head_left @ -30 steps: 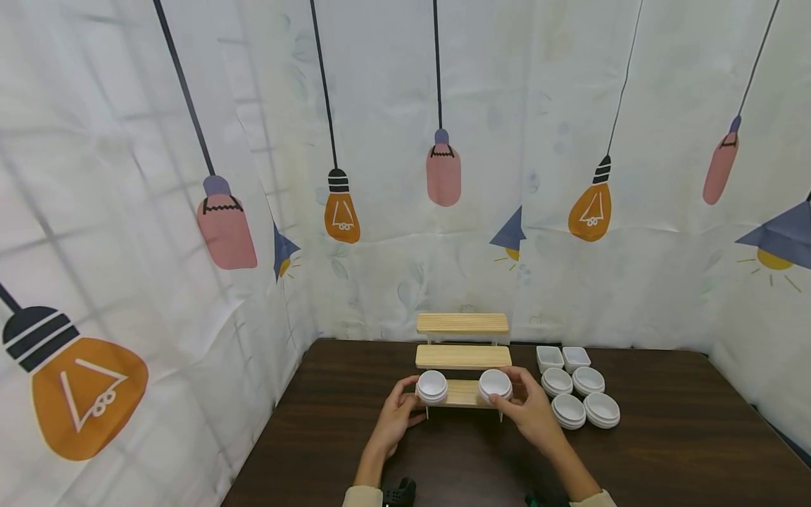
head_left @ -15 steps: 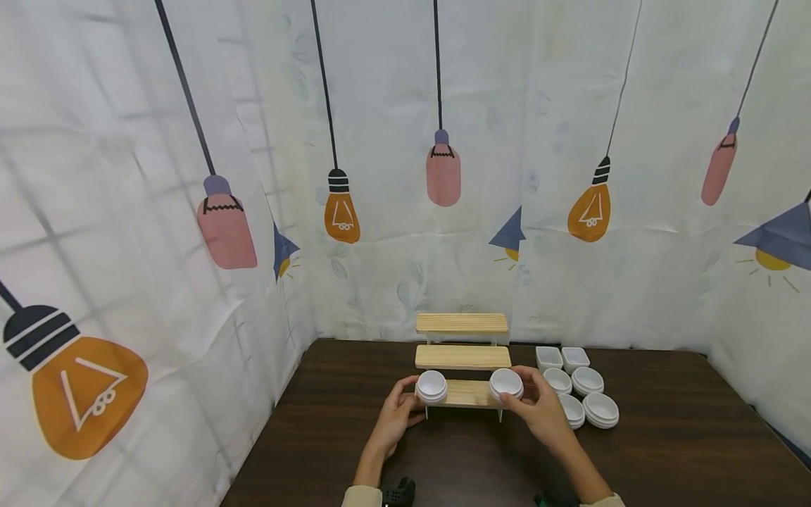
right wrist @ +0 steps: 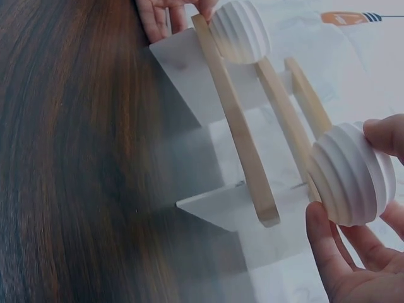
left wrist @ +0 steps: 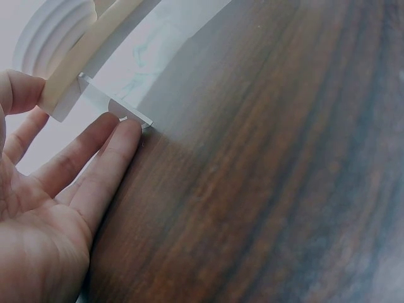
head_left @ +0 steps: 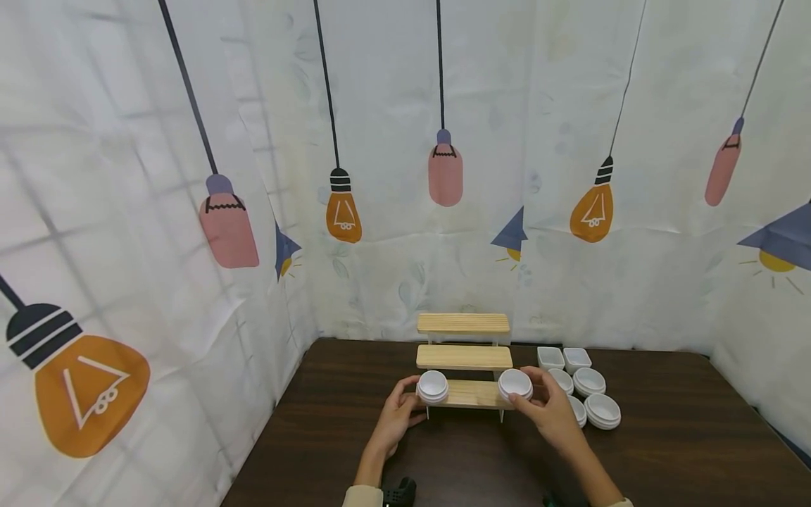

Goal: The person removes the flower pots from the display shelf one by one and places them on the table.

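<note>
In the head view a three-tier wooden stand (head_left: 475, 394) with clear legs stands on the table. A stack of white round bowls (head_left: 433, 386) sits on the left end of its lowest shelf. My left hand (head_left: 394, 417) grips that shelf's left end; the left wrist view shows two fingertips against a clear leg. Between thumb and fingers, my right hand (head_left: 552, 407) holds a second white bowl stack (right wrist: 352, 173) at the right end of the lowest shelf. From the right wrist, a gap shows between this stack and the lowest shelf's end (right wrist: 268, 218).
To the right of my right hand, several white round bowl stacks (head_left: 602, 410) stand in rows, some partly hidden by it. Two white square dishes (head_left: 577, 358) stand behind them. A printed curtain (head_left: 380, 282) hangs close behind the dark wooden table (head_left: 665, 422).
My right hand has moved to the right with its bowl stack, widening the distance between the two stacks. The left hand and the stand have stayed in place.
</note>
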A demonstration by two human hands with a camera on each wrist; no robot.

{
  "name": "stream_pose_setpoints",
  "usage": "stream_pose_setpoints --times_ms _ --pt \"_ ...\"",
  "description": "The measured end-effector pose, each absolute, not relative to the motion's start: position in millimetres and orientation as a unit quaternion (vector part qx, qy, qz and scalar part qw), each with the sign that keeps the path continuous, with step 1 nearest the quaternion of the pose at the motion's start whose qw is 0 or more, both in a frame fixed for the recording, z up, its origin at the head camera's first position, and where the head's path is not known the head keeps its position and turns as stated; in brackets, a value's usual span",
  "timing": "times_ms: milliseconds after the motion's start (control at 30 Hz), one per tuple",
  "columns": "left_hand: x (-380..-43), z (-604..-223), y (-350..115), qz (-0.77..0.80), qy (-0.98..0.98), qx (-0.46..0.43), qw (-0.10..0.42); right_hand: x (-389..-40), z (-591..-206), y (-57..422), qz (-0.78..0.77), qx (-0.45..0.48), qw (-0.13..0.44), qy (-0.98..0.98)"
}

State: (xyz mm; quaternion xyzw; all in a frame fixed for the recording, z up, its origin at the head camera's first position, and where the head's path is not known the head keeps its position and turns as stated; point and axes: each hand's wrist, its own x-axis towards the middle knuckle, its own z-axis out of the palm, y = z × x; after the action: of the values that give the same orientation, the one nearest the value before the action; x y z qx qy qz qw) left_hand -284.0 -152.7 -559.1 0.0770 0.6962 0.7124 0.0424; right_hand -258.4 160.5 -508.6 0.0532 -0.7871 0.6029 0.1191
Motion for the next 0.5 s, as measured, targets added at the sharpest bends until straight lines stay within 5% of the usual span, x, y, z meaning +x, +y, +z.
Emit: stream_pose_setpoints --times_ms 500 --pt "-283 -560 -153 0.712 0.695 0.083 0.043 -251 -510 180 0.588 0.064 0.130 -0.796"
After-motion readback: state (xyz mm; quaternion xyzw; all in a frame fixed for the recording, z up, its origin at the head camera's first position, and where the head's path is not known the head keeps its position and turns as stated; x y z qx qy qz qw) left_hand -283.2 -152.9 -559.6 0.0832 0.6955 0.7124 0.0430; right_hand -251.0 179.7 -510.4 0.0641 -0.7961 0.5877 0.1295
